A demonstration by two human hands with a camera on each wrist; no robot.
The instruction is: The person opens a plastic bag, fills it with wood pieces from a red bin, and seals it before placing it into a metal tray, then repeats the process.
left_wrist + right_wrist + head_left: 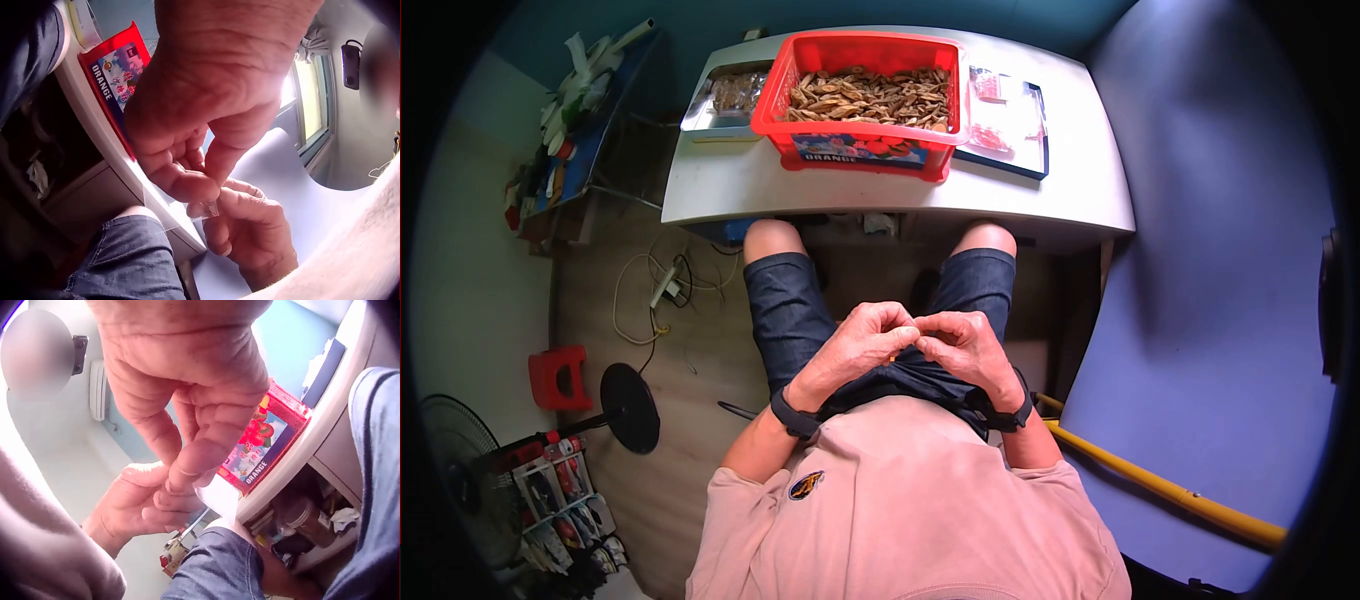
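Both hands meet over the lap, fingertips together. My left hand (862,342) and right hand (962,347) pinch a thin clear plastic piece, like a small bag or film (213,209), between thumbs and index fingers. It shows as a pale translucent sheet (222,499) below the fingertips in the right wrist view. Much of it is hidden behind the fingers. On the table ahead, a red plastic basket (945,165) labelled ORANGE holds many brown, elongated dried pieces (870,95).
Left of the basket, a tray (696,112) holds clear-wrapped packets (738,92). To the right, a dark-edged tray (1028,165) contains red-and-white packets (992,135). The white table (1080,190) stands beyond the knees. A red stool (560,378), cables and a fan (460,480) are leftward.
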